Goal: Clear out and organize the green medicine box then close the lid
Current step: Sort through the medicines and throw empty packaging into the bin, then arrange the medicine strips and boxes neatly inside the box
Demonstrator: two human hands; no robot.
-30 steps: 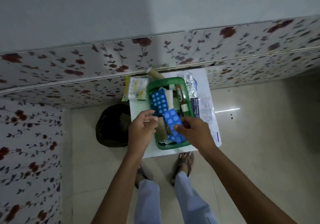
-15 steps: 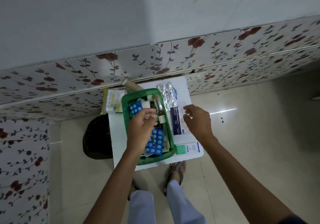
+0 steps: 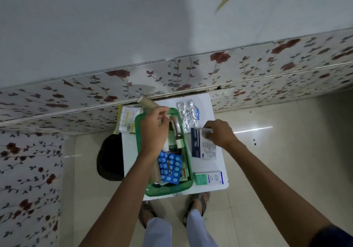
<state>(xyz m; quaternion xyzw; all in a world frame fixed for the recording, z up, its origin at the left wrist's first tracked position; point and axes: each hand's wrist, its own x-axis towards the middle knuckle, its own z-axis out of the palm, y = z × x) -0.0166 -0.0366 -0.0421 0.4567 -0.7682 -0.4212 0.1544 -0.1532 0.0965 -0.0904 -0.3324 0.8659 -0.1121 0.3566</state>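
Note:
The green medicine box (image 3: 166,188) stands open on a small white table (image 3: 129,151). It holds a blue blister pack (image 3: 170,168) at the near end and bottles (image 3: 176,132) further back. My left hand (image 3: 154,130) reaches into the far end of the box with its fingers curled; what they hold is hidden. My right hand (image 3: 219,132) is to the right of the box, pinching a small white strip (image 3: 207,131) above a blue and white packet (image 3: 202,145) lying on the table.
Silver blister strips (image 3: 188,113) lie at the table's far right and a green and white carton (image 3: 209,178) at its near right. A cardboard tube (image 3: 148,101) and yellow-white packets (image 3: 129,119) sit behind the box. A black round object (image 3: 109,157) is on the floor to the left.
My left hand has moved from the box's near end to its far end. My right hand left the blue blister pack in the box and went to the packet on the right.

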